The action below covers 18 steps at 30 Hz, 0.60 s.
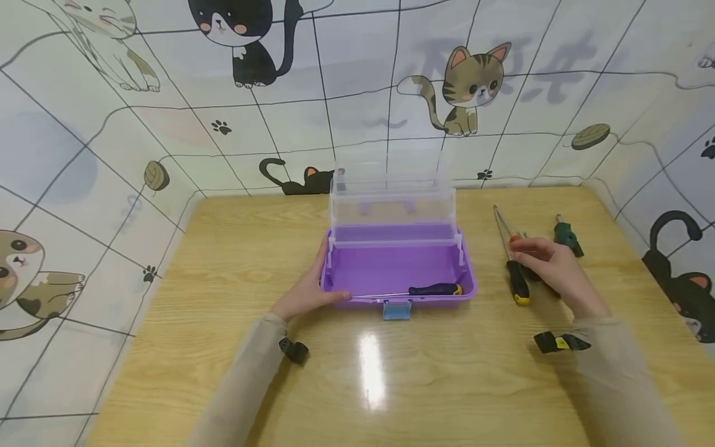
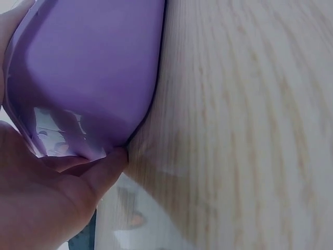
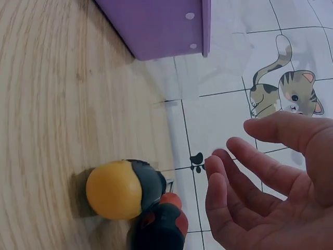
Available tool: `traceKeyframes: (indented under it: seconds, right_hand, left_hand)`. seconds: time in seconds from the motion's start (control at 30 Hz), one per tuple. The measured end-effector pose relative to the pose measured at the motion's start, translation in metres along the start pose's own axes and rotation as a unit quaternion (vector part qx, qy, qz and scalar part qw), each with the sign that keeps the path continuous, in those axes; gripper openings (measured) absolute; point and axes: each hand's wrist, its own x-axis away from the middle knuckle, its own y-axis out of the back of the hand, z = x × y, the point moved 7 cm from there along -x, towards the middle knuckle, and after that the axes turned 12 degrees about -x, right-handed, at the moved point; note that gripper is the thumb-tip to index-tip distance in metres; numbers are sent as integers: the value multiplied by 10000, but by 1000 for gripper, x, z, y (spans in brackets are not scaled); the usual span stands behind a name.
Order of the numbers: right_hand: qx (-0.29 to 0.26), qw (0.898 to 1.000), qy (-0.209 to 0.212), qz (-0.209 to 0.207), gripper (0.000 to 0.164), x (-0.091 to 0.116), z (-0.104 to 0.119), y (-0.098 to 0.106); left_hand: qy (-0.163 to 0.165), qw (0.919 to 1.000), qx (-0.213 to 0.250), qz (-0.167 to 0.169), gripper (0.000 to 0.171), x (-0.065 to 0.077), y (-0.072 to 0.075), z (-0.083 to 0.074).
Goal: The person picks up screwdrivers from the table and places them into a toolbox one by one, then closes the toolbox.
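A purple toolbox with its clear lid raised stands on the table. My left hand grips its left end, the thumb on the front rim and the fingers along the side. Inside, along the front wall, lies a black-and-yellow screwdriver. Over on the right, my right hand hovers above the tools with fingers loosely bent and nothing between them. Closest to it are a long black-and-yellow screwdriver and a tool with a black-and-red handle, partly hidden by the hand in the head view.
A green-handled tool lies beyond the right hand. A blue latch hangs at the toolbox front. Cat-patterned walls border the wooden table at the back and sides.
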Motion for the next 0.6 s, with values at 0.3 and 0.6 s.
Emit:
traceKeyframes:
  seconds: [0.3,0.6]
  right_hand:
    - [-59,9996,98,-265,40,-2,-8,9]
    - [129,9996,-97,-226,42,-5,-19,13]
  left_hand:
    - [5,10000,-3,9,126,0,0,1]
    - [57,9999,-105,10,126,1,1,1]
